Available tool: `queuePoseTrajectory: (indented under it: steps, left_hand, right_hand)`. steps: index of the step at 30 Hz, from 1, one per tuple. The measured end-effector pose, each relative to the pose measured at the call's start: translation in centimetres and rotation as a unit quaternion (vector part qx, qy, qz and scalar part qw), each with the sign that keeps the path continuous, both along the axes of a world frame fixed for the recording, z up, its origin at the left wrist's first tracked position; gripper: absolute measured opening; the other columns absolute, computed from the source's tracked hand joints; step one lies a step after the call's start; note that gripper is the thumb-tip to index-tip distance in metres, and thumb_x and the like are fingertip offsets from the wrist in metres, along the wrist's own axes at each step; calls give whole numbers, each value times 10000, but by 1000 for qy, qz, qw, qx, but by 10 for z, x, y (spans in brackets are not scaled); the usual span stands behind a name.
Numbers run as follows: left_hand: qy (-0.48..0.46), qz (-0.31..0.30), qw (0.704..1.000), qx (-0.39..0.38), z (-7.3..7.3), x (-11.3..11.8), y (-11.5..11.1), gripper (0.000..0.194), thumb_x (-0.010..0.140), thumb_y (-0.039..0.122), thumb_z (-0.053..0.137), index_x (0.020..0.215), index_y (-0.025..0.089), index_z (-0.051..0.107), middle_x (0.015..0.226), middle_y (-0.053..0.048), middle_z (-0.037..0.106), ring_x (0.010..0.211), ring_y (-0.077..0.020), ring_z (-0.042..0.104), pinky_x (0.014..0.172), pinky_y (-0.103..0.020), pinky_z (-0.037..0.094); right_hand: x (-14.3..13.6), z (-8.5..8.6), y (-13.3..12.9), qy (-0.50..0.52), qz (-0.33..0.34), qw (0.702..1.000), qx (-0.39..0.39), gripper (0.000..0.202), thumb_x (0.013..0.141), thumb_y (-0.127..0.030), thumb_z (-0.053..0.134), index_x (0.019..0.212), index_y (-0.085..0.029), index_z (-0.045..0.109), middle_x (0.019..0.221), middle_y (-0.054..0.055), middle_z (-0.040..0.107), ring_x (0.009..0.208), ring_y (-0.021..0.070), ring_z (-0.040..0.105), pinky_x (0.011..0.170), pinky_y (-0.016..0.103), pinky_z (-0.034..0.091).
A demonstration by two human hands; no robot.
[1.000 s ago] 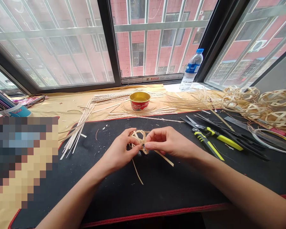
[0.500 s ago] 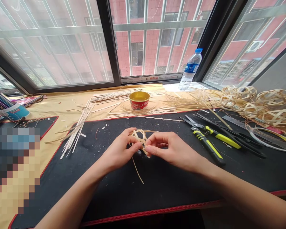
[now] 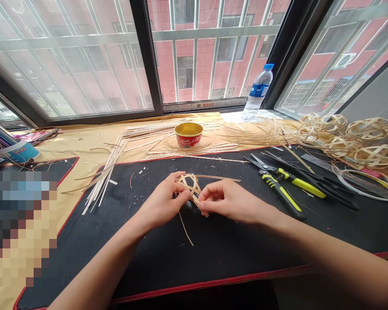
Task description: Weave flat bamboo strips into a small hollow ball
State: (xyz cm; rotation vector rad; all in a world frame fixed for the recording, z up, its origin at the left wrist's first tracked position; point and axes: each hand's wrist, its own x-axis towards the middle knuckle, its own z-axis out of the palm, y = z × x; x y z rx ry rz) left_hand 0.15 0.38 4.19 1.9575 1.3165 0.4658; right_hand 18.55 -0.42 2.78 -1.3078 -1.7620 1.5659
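A small woven ball of pale bamboo strips [image 3: 191,181] is held just above the black mat [image 3: 194,262]. My left hand [image 3: 168,198] grips its left side, thumb in front and fingers curled behind. On the lower right, my right hand [image 3: 224,198] pinches a strip of the ball between thumb and forefinger. One loose strip end [image 3: 186,230] hangs down toward me, and another strip end [image 3: 224,177] sticks out to the right behind my right hand. My fingers hide part of the weave.
Scissors [image 3: 278,189] and black-handled pliers-like tools [image 3: 323,185] lie to the right. Finished woven balls [image 3: 371,155] pile up at far right. Behind stand a red tin [image 3: 189,140] and a water bottle [image 3: 258,92]. Bamboo strips [image 3: 105,178] lie at left, near a pen cup [image 3: 19,153].
My right hand has shifted slightly down and left with the pinched strip. More of the strip behind it shows to the right. My left hand keeps its hold on the ball.
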Motion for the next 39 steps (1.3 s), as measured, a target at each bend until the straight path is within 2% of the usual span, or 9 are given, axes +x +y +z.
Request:
queuePoseTrajectory:
  steps: [5,12,22,30,35,39]
  left_hand:
    - [3,-4,1000,6,-2,-1,1,296,815,338,474,647,180,658,1395,-94,457,1317,-289,410,1102,-398,319]
    - [2,-2,1000,2,-3,0,1,295,816,312,454,715,169,692,1395,-100,451,1320,-296,403,1090,-378,338]
    - [-13,-14,1000,-6,-2,1,0,269,818,260,434,639,168,613,1333,-113,490,1338,-271,372,1080,-370,336]
    - [-19,-5,1000,-24,-2,2,0,279,824,241,409,657,148,612,1338,-117,485,1266,-278,439,1078,-372,337]
    - [-27,-1,999,-27,-4,2,1,287,828,246,404,629,151,588,1343,-130,475,1297,-275,408,1092,-375,314]
    - [-42,8,999,-30,-6,1,2,284,829,255,407,647,150,599,1370,-138,454,1302,-274,405,1097,-377,302]
  right_hand:
    - [-2,1,2,-5,8,1000,10,67,702,-197,627,637,-180,632,604,4,669,560,122,567,500,219,394]
    - [-4,4,2,-92,4,994,53,47,707,-192,617,708,-167,656,613,18,683,562,121,559,494,210,362]
    - [-8,1,0,-153,-10,981,122,82,740,-243,594,688,-202,642,643,5,683,573,137,589,521,230,371]
    - [-18,8,-6,-233,-43,962,135,133,775,-218,569,675,-205,656,679,2,708,616,149,620,559,240,385]
    - [-20,8,-8,-231,-60,959,153,137,795,-217,578,680,-202,651,696,13,715,659,165,646,590,249,407]
    - [-20,3,-10,-210,-95,953,194,63,800,-253,601,779,-200,628,775,19,720,692,173,651,621,261,423]
